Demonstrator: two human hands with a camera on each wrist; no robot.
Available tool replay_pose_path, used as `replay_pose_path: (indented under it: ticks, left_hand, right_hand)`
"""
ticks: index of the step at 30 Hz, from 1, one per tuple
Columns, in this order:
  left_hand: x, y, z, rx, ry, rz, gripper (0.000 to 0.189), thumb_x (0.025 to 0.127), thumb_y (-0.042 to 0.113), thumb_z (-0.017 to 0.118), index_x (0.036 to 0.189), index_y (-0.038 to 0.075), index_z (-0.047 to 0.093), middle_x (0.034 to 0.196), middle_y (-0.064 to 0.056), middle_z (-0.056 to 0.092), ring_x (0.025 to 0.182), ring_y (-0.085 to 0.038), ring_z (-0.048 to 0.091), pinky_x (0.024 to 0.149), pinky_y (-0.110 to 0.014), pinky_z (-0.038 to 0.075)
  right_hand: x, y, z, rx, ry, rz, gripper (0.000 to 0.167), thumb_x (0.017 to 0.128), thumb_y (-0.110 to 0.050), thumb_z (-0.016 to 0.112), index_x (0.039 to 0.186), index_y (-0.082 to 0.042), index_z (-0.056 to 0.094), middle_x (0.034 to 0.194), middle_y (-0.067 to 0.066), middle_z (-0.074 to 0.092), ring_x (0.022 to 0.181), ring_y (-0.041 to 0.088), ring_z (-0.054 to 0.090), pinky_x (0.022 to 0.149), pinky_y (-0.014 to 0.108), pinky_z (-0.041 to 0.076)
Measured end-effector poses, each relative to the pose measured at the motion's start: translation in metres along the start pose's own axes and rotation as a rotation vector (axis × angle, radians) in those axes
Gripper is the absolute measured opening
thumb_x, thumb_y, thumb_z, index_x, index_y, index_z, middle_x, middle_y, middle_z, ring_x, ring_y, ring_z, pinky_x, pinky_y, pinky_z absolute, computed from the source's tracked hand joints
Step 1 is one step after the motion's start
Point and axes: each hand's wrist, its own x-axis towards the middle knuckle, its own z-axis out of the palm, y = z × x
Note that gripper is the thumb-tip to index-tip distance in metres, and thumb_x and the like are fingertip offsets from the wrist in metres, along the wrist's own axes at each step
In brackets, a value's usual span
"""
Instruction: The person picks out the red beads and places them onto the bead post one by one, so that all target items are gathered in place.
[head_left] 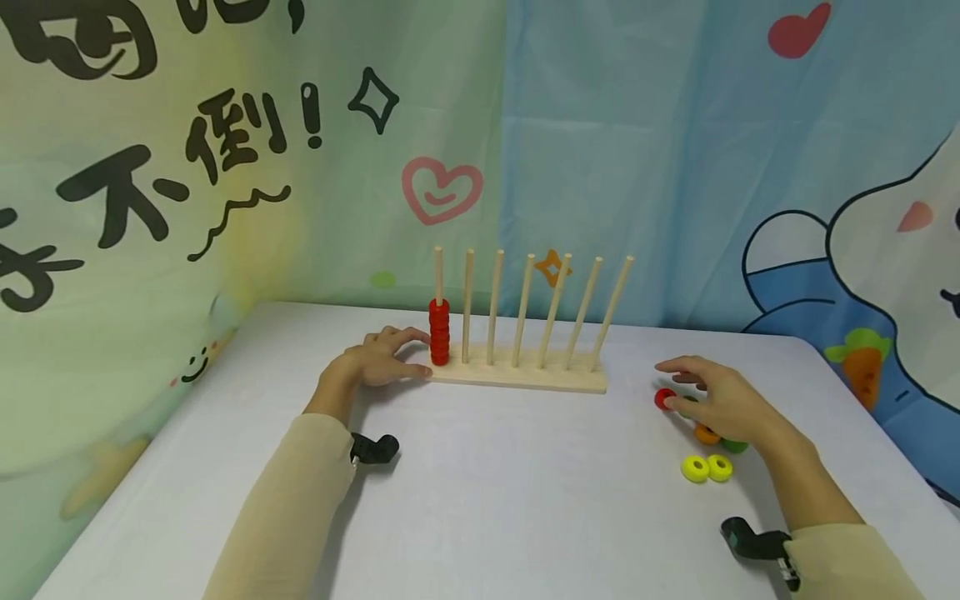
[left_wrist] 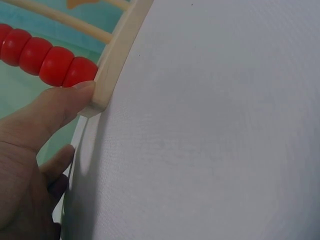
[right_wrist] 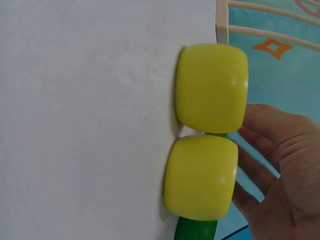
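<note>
A wooden peg stand [head_left: 517, 377] with several upright pegs stands toward the back of the white table. Its leftmost peg carries a stack of red beads [head_left: 439, 333]. My left hand [head_left: 382, 357] holds the stand's left end, thumb at the base's front corner and fingers behind, beside the stack. In the left wrist view the thumb [left_wrist: 75, 97] presses against the base below the lowest bead. To the right of the stand, my right hand [head_left: 723, 400] hovers over loose beads with thumb and fingers apart. Its thumb tip is right by a loose red bead [head_left: 664, 398].
Two yellow beads [head_left: 695, 468] lie in front of the right hand. Under it sit an orange bead [head_left: 707, 433] and green beads [head_left: 735, 446], partly hidden. A printed cloth [head_left: 600, 150] hangs behind the table. Each wrist wears a small black camera [head_left: 375, 448].
</note>
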Motion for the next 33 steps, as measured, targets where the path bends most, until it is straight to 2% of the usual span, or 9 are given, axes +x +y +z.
replay_pose_path:
  ticks: [11, 19, 28, 33]
  left_hand:
    - [-0.0006, -0.0018, 0.0024, 0.005, 0.012, -0.004, 0.063, 0.083, 0.067, 0.062, 0.139, 0.047, 0.040, 0.151, -0.007, 0.034, 0.133, -0.036, 0.032, 0.097, -0.066, 0.034]
    - [-0.0015, -0.0003, 0.0031, -0.013, 0.010, -0.003, 0.063, 0.083, 0.066, 0.063, 0.140, 0.047, 0.041, 0.151, -0.007, 0.034, 0.133, -0.035, 0.032, 0.098, -0.065, 0.034]
    - [-0.0023, -0.0003, 0.0028, -0.013, 0.010, -0.009, 0.064, 0.083, 0.065, 0.063, 0.140, 0.046, 0.041, 0.151, -0.007, 0.034, 0.134, -0.036, 0.031, 0.097, -0.065, 0.035]
    - [-0.0026, -0.0001, 0.0016, -0.016, 0.013, -0.007, 0.064, 0.082, 0.066, 0.063, 0.140, 0.046, 0.041, 0.151, -0.007, 0.033, 0.134, -0.036, 0.031, 0.098, -0.065, 0.035]
  right_hand:
    - [0.0022, 0.0008, 0.0030, 0.020, -0.030, -0.003, 0.047, 0.092, -0.019, 0.071, 0.136, -0.011, 0.055, 0.137, 0.020, 0.054, 0.117, 0.047, 0.053, 0.093, 0.064, 0.044]
    - [0.0028, -0.0012, 0.0045, 0.042, -0.061, 0.025, 0.049, 0.089, -0.020, 0.074, 0.134, -0.011, 0.056, 0.137, 0.021, 0.053, 0.117, 0.046, 0.055, 0.094, 0.063, 0.044]
    - [0.0056, -0.0019, 0.0047, 0.033, -0.070, 0.015, 0.040, 0.089, -0.011, 0.072, 0.128, -0.007, 0.061, 0.122, 0.015, 0.064, 0.113, 0.040, 0.057, 0.096, 0.060, 0.044]
    - [0.0062, -0.0022, 0.0030, 0.034, -0.050, -0.001, 0.037, 0.092, -0.012, 0.070, 0.127, -0.009, 0.062, 0.123, 0.015, 0.064, 0.117, 0.043, 0.055, 0.097, 0.063, 0.041]
